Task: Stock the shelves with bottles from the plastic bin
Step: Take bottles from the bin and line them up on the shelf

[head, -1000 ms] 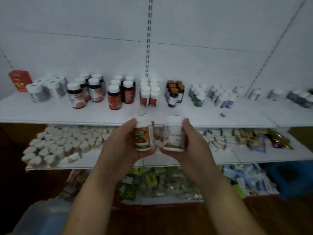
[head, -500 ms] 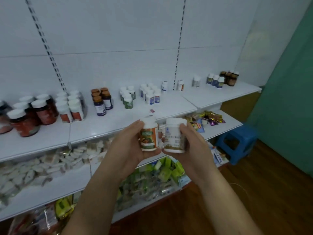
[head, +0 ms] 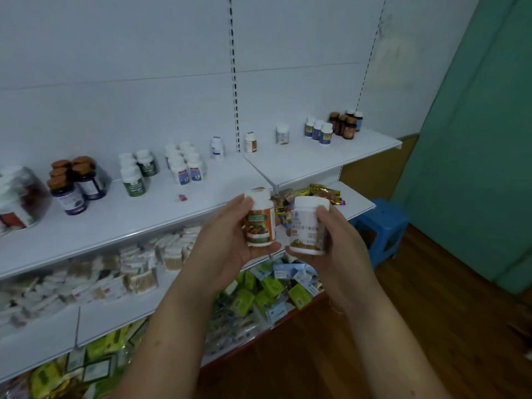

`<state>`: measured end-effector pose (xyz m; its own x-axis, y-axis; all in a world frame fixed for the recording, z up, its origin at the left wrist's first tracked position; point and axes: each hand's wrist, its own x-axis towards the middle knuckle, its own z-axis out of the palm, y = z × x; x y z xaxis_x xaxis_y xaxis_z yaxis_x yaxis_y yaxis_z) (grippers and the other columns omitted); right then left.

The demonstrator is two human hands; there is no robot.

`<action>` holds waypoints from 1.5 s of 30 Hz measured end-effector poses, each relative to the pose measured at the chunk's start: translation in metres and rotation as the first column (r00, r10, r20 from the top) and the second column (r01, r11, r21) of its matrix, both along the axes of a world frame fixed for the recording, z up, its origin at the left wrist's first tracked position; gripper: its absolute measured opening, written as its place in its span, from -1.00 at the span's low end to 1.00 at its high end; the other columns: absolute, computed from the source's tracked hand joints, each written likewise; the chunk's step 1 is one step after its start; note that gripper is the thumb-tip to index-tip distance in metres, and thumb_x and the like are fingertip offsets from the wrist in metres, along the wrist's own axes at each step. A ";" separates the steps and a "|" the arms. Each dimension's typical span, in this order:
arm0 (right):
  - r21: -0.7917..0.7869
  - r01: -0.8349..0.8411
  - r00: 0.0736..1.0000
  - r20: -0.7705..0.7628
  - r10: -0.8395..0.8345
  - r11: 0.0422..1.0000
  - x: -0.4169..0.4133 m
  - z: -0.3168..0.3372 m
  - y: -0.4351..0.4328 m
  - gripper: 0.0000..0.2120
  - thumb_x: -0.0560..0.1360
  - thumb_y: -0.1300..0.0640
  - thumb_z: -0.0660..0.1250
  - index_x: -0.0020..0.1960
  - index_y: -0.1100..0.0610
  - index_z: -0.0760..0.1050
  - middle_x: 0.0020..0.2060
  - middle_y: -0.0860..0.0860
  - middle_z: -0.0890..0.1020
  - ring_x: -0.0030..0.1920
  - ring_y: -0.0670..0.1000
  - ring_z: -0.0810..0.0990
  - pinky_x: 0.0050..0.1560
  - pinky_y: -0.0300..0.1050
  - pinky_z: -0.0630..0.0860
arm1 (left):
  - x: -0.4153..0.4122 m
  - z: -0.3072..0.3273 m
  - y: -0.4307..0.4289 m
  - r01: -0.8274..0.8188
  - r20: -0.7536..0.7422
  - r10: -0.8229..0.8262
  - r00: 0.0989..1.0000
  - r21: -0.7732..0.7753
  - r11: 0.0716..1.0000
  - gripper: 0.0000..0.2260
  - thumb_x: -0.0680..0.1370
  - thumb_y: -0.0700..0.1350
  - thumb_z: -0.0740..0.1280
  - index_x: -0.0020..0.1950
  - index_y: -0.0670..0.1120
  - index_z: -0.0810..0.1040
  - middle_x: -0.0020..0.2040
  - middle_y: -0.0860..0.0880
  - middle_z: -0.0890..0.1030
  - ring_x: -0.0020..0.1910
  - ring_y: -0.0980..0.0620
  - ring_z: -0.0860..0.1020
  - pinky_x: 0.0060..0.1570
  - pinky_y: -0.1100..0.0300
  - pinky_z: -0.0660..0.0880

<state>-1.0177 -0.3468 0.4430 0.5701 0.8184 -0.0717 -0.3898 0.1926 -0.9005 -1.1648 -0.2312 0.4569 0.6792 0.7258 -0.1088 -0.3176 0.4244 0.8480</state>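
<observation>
My left hand (head: 227,240) grips a white-capped bottle with an orange label (head: 260,220), upright, in front of the shelves. Beside it my right hand (head: 336,240) holds a wider white bottle with a pale label (head: 306,226), also upright. The two bottles stand a small gap apart at chest height. Behind them runs the top white shelf (head: 302,165) with groups of bottles: brown-capped ones (head: 73,182), green-labelled ones (head: 136,174), white ones (head: 185,164), single bottles (head: 250,141), and a cluster (head: 335,126) at the far right. The plastic bin is out of view.
A small pink clip (head: 180,198) lies on the top shelf. Lower shelves hold small packets (head: 138,272) and green sachets (head: 259,292). A blue stool (head: 380,226) stands on the wooden floor at the right, next to a green wall (head: 475,139).
The view has swung to the right along the shelves, bringing the shelf's right end, blue stool and green wall into sight. Both hands keep holding their bottles in front of me.
</observation>
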 end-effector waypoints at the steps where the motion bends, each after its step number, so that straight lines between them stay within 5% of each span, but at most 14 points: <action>1: -0.003 0.009 1.000 0.000 -0.009 1.000 0.008 -0.002 0.004 -0.71 0.73 0.03 0.21 0.38 0.03 0.57 0.22 0.15 0.69 0.24 0.21 0.68 0.25 0.40 0.58 | 0.010 -0.001 0.004 -0.007 -0.005 0.007 1.000 0.001 1.000 -0.49 0.55 0.01 0.39 0.48 -0.13 0.52 0.39 -0.25 0.60 0.12 -0.17 0.65 -0.11 -0.06 0.67; 9: -0.022 0.002 1.000 -0.014 -0.002 1.000 0.071 -0.015 0.064 -0.73 0.71 0.05 0.23 0.35 0.03 0.59 0.18 0.12 0.71 0.25 0.21 0.67 0.23 0.35 0.62 | 0.078 -0.016 0.067 -0.030 -0.004 0.031 1.000 0.035 0.999 -0.68 0.69 -0.05 0.29 0.40 -0.15 0.58 0.24 -0.22 0.67 0.04 -0.12 0.69 -0.10 -0.07 0.66; 15: -0.028 -0.016 1.000 0.011 0.017 0.999 0.124 -0.011 0.137 -0.72 0.70 0.07 0.25 0.38 -0.01 0.57 0.15 0.09 0.73 0.12 0.11 0.73 -0.03 0.09 0.67 | 0.132 -0.022 0.149 -0.070 0.002 0.070 0.998 0.020 0.997 -0.68 0.72 -0.04 0.28 0.40 -0.19 0.56 0.25 -0.32 0.64 0.10 -0.19 0.66 -0.09 -0.07 0.65; 21: -0.008 -0.009 0.998 0.060 0.009 1.000 0.155 -0.009 0.202 -0.71 0.69 0.03 0.26 0.37 0.03 0.56 0.04 0.12 0.70 0.02 0.16 0.65 0.04 0.25 0.43 | 0.174 -0.016 0.206 -0.103 -0.060 0.112 0.992 0.143 0.984 -0.77 0.72 -0.06 0.31 0.31 -0.09 0.64 0.17 -0.22 0.69 0.09 -0.11 0.68 -0.06 -0.06 0.67; 27: -0.040 -0.013 0.997 0.073 0.016 0.999 0.190 -0.015 0.256 -0.42 0.43 -0.12 0.43 0.42 0.02 0.54 0.23 0.14 0.68 0.23 0.23 0.68 0.10 0.24 0.69 | 0.212 -0.027 0.258 -0.226 -0.163 0.280 0.946 0.288 0.931 -0.77 0.65 -0.12 0.42 0.31 0.00 0.61 0.24 -0.15 0.62 0.20 -0.18 0.65 -0.01 -0.14 0.72; 33: -0.021 -0.123 0.991 0.046 0.124 0.992 0.242 -0.027 0.316 -0.57 0.54 0.01 0.41 0.40 0.03 0.55 0.18 0.11 0.71 0.19 0.19 0.70 0.13 0.28 0.68 | 0.252 -0.054 0.312 -0.293 -0.238 0.542 0.806 0.635 0.715 -0.73 0.61 -0.16 0.48 0.30 0.00 0.62 0.14 0.04 0.70 0.06 0.15 0.67 -0.05 0.33 0.61; 38: -0.033 -0.240 0.970 0.023 0.241 0.970 0.290 -0.035 0.361 -0.67 0.63 0.10 0.38 0.39 0.08 0.55 0.20 0.13 0.69 0.24 0.24 0.67 0.17 0.36 0.64 | 0.282 -0.083 0.349 -0.314 -0.298 0.688 0.662 0.724 0.615 -0.71 0.59 -0.14 0.51 0.31 -0.03 0.64 0.13 0.07 0.73 0.09 0.10 0.69 0.17 0.05 0.65; 45: -0.040 -0.360 0.932 -0.057 0.357 0.932 0.331 -0.037 0.401 -0.67 0.64 0.12 0.38 0.40 0.03 0.56 0.25 0.14 0.68 0.28 0.28 0.64 0.18 0.33 0.64 | 0.309 -0.095 0.367 -0.415 -0.339 0.769 0.542 0.688 0.595 -0.70 0.57 -0.19 0.49 0.29 0.00 0.64 0.13 0.05 0.72 0.07 0.08 0.70 0.10 0.17 0.67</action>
